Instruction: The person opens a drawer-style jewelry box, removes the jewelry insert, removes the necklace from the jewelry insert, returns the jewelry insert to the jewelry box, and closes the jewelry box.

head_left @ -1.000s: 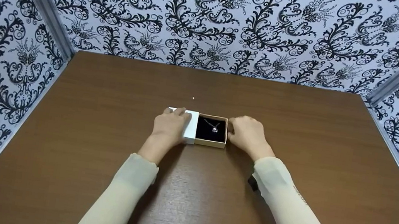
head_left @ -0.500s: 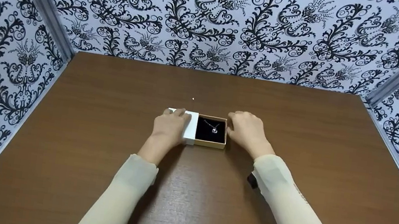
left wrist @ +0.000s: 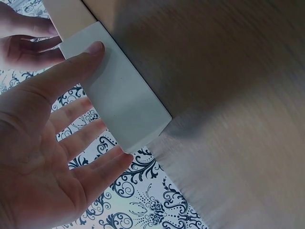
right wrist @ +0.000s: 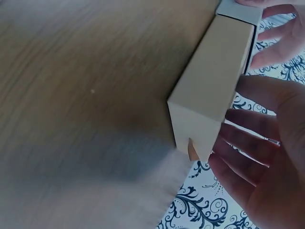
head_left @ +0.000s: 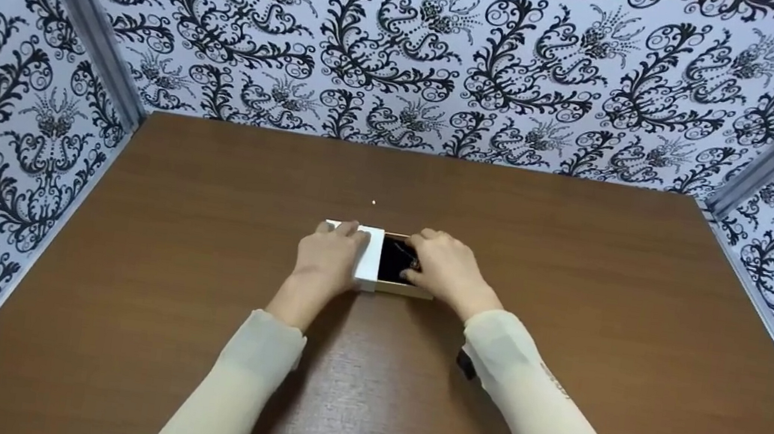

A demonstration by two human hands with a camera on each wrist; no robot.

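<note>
On the table [head_left: 122,271], the left hand [head_left: 328,256] grips a white cover [head_left: 371,254]; the right hand [head_left: 449,270] arches, fingers [right wrist: 233,181] apart, over a drawer [head_left: 399,290].

The head camera looks forward and down from the near side, set well back, its view reaching across the tabletop [head_left: 155,305] to the far patterned wall [head_left: 410,54]. The left wrist camera, low and close, faces the near side of the white sleeve [left wrist: 119,93]; the right wrist camera, just as low, faces the near side and right end of the drawer [right wrist: 209,71]. Both wrist views are turned sideways and share sleeve, drawer, left hand [left wrist: 35,152] and right hand [right wrist: 279,162]
</note>
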